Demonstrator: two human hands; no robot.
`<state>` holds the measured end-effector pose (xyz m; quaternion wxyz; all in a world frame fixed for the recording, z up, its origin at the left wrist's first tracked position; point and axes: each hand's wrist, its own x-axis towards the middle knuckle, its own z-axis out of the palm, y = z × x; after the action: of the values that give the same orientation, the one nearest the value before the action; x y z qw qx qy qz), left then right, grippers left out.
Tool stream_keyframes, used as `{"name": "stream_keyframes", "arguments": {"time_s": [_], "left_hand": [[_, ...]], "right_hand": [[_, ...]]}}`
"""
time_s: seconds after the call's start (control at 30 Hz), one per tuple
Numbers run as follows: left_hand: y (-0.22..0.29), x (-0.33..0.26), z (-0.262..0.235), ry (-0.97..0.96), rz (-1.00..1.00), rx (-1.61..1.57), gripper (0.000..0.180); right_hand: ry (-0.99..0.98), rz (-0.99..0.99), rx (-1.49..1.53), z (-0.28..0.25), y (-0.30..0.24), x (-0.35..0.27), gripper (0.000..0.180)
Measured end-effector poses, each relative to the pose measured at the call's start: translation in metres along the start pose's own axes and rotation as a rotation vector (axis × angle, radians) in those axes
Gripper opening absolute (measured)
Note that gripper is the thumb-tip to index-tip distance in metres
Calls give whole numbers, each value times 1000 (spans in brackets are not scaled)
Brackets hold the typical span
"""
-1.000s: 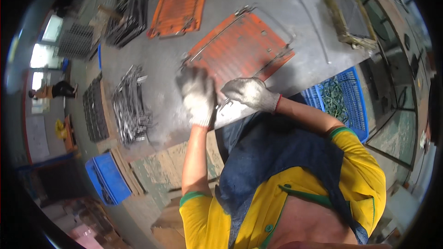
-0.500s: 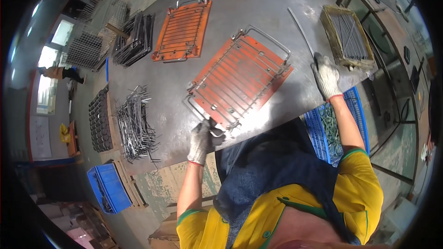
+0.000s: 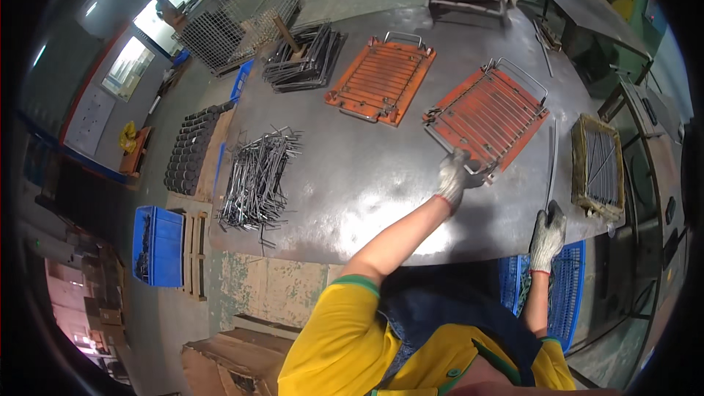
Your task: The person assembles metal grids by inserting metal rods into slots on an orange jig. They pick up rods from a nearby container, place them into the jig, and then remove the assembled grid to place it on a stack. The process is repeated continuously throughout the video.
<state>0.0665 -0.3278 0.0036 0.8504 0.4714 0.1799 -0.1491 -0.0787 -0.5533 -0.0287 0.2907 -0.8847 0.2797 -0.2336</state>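
Note:
My left hand (image 3: 453,178), in a pale knitted glove with a dark palm side, is closed at the near corner of an orange jig plate (image 3: 490,119). Thin parallel rods and a bent wire frame lie across this plate, with a wire loop at its far end. My fingertips are partly hidden there. My right hand (image 3: 547,240), gloved alike, rests at the table's near edge with thumb and fingers apart. Its fingertips are at the near end of a long thin metal strip (image 3: 554,158); I cannot tell whether they touch it.
A second orange jig (image 3: 381,77) lies left. Bent rods (image 3: 262,183) and stacked dark frames (image 3: 304,59) sit farther left. A rod-filled tray (image 3: 617,202) stands right, a blue crate (image 3: 578,286) below the edge. Across the table, a co-worker's gloved hands hold a dark metal frame (image 3: 469,9).
The near jig has moved away from me across the table, my left arm reaching out with it. My right hand has come slightly nearer. The view has shifted, bringing the co-worker into sight.

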Motion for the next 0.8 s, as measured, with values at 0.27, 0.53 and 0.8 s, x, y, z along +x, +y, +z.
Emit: {"name": "stream_keyframes", "arguments": {"time_s": [0.27,0.53,0.8], "left_hand": [[45,70,11,-42,285,109,34],[130,100,-138,603,695,-202,38],[128,112,-136,84,402,-457,31]], "right_hand": [[70,-50,-49,3,7,-2,38],[43,-25,97,4,1,-6,39],[75,-43,134,14,13,0,37]]}}
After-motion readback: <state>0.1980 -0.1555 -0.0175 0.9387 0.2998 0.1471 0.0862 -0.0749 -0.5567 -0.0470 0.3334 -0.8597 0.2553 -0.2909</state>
